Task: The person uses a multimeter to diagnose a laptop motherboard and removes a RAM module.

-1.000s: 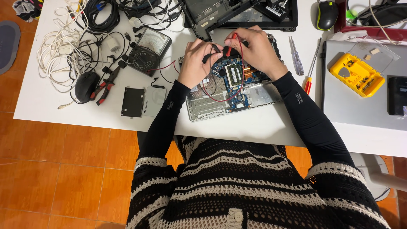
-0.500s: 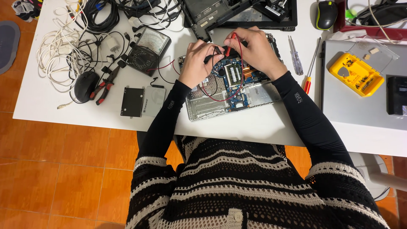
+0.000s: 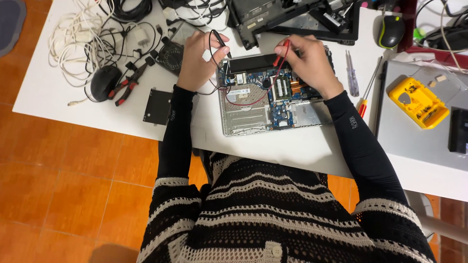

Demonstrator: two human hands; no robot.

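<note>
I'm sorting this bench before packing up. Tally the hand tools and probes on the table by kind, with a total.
Test probes: 2, black in the left hand, red in the right hand
Screwdrivers: 2, clear handle, red handle
Pliers: 1, red handles
Computer mice: 2, black, black and green
Total: 7

All lie around the opened laptop.
</note>
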